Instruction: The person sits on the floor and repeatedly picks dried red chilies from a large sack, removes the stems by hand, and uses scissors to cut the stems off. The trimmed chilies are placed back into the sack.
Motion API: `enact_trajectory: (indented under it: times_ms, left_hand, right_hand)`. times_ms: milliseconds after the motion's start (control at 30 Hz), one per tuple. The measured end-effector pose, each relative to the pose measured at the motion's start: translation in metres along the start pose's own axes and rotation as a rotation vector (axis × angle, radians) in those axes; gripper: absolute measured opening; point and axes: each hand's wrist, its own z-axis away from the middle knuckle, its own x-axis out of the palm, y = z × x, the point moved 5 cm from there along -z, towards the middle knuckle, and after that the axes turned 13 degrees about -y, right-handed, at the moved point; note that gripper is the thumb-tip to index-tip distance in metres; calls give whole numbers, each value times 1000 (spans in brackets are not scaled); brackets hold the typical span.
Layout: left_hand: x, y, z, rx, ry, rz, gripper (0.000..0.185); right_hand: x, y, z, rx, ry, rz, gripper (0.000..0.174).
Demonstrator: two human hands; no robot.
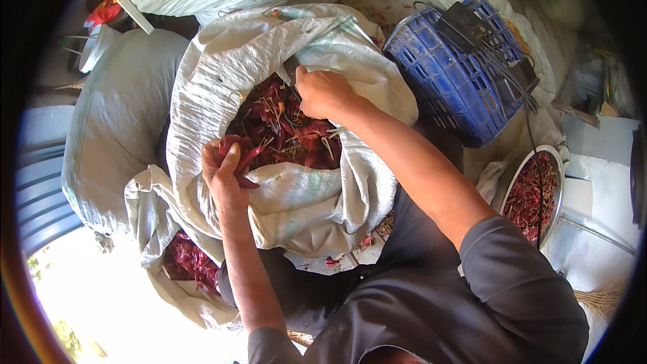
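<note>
A large white woven sack (202, 86) stands before me, its rim rolled down around dried red chili peppers (313, 141) with pale stems. My left hand (222, 164) is at the sack's left rim, closed on a few dried red chili peppers (247, 156). My right hand (323, 93) is over the far right part of the opening, shut on a dark-handled tool whose loop-like black part (293, 119) shows below the fist; most of it is hidden, so its kind is unclear.
A blue plastic crate (450, 71) with black devices and cables stands at the right. Beyond my right arm is a metal basin (559, 187) of chilies. A smaller open sack (151, 263) of chilies lies lower left; full sacks (126, 111) stand left and behind.
</note>
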Motion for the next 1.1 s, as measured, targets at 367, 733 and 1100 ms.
enact_trajectory:
  times_ms: [367,733,1100]
  left_hand:
    - [-15,6,-17,-95,100,-103,15]
    - [-49,23,-32,31,260,-76,18]
    - [-34,18,-19,34,15,-158,37]
  right_hand:
    - [-8,-22,25,-56,-333,-893,23]
    - [0,-37,61,-414,-285,-868,66]
    - [-24,-55,58,-503,-135,-943,96]
